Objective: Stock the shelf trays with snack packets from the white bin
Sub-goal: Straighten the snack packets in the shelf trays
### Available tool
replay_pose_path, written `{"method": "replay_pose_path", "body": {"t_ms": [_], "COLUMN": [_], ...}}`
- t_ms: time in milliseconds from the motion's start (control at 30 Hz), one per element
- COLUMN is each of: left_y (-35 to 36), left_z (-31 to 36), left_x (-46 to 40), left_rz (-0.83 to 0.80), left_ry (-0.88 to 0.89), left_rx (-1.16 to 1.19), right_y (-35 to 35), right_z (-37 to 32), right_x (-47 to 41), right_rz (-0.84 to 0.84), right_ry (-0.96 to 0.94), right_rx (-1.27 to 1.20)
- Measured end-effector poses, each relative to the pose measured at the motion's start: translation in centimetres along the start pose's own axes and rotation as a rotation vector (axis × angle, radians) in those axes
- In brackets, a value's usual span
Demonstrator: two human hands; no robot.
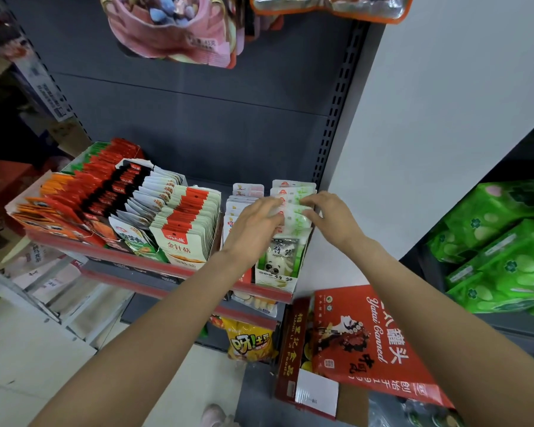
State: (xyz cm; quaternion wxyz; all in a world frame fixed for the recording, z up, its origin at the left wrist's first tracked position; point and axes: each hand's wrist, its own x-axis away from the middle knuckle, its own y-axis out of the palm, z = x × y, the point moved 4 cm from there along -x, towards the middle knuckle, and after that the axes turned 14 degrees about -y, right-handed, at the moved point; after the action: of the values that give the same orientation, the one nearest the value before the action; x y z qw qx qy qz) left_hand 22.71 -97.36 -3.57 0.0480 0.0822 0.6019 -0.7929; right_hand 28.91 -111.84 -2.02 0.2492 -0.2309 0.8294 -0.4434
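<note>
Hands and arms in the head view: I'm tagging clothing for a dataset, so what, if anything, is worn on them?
Nothing is worn as far as the frame shows. The left hand and right hand are bare: no gloves, rings, watch or bands visible. Both forearms are uncovered down to the bottom edge of the picture, with no sleeve in sight.

The shelving unit has a dark grey back panel [198, 118] with a perforated upright [336, 118] at its right edge. A white wall [444, 103] adjoins the upright. The floor [44, 365] is pale and tiled. A second dark shelf [506, 328] stands to the right. Lighting is even and diffuse.
</note>
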Motion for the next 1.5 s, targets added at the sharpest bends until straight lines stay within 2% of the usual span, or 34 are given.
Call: {"method": "replay_pose_path", "body": {"t_ms": [133,300,433,667,767,800,867,933,967,1033,1100,1200,1367,1500], "left_y": [-1.2,-0.9,-1.4,-1.7,-1.9,-2.1,-2.4,-2.7,-2.8,-2.9,-2.8,-2.2,-2.0,-1.9], "left_z": [0.1,0.1,0.1,-0.5,-0.3,-0.2,-0.1,-0.4,-0.6,-0.9,-1.0,-0.5,-0.5,-0.8], "left_x": [-0.8,-1.9,-1.2,-0.2,0.2,0.3,0.8,1.5,1.9,2.2,1.7,0.3,0.2,1.3], "left_rz": [0.0,-0.112,-0.108,-0.212,-0.225,-0.228,-0.237,-0.235,-0.229,-0.202,-0.189,-0.2,-0.193,-0.148], "left_ry": [-0.159,-0.116,-0.12,-0.127,-0.099,-0.081,-0.043,0.011,0.029,0.022,-0.044,-0.106,-0.077,0.007], "left_rx": [0.125,0.108,0.066,0.082,0.071,0.067,0.069,0.07,0.076,0.104,0.132,0.127,0.113,0.079], "right_y": [-0.2,-0.4,-0.3,0.1,0.0,0.0,0.0,0.2,0.1,-0.3,-0.4,0.3,-0.3,0.1], "right_z": [-0.4,0.0,0.5,0.3,0.0,-0.1,-0.6,-0.5,-0.3,0.7,1.5,1.2,0.6,0.5], "right_x": [-0.6,-0.2,-0.4,-1.5,-1.7,-1.8,-2.1,-2.0,-1.8,-1.6,-1.7,-2.0,0.0,2.8], "right_rz": [0.03,0.109,0.038,0.146,0.154,0.127,-0.031,-0.191,-0.183,-0.012,0.1,0.057,0.11,0.174], "right_ry": [-0.001,0.06,0.045,0.082,0.049,0.028,-0.027,-0.04,-0.008,0.063,0.078,0.037,-0.019,0.011], "right_rx": [-0.023,-0.123,-0.076,-0.016,0.083,0.107,0.108,-0.006,-0.115,-0.222,-0.055,0.104,-0.064,-0.12]}}
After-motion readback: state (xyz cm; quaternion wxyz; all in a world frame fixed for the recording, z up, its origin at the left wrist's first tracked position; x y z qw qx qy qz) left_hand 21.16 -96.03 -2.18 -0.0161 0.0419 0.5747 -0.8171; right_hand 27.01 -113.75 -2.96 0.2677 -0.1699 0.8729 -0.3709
